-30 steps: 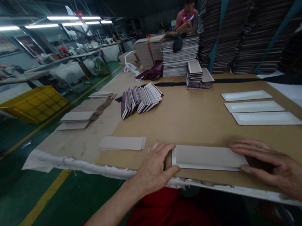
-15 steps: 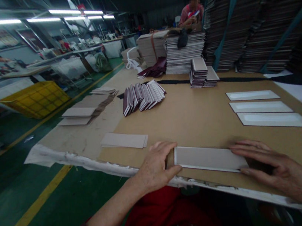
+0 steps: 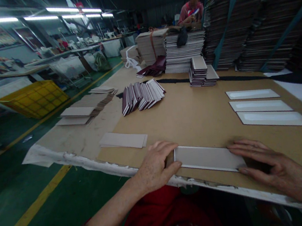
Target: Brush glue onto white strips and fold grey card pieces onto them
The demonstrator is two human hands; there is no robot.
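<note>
A long grey cardboard strip with a thin pale border lies flat near the front edge of the table. My left hand has its left end between thumb and fingers, touching the two corners. At the other end, my right hand spans the strip the same way, fingertips on the far edge and thumb on the near one, hiding that end. Beyond my left hand rest a few bare grey cardboard strips. On the right lie three white panels with dark edges, side by side.
A leaning row of maroon-and-white folded pieces stands mid-table, with fanned cardboard sheets to its left. Tall stacks line the back, and a person is behind them. A yellow basket stands on the floor at left.
Almost nothing differs. My right hand has shifted very slightly left along the strip, and the view has tilted a little.
</note>
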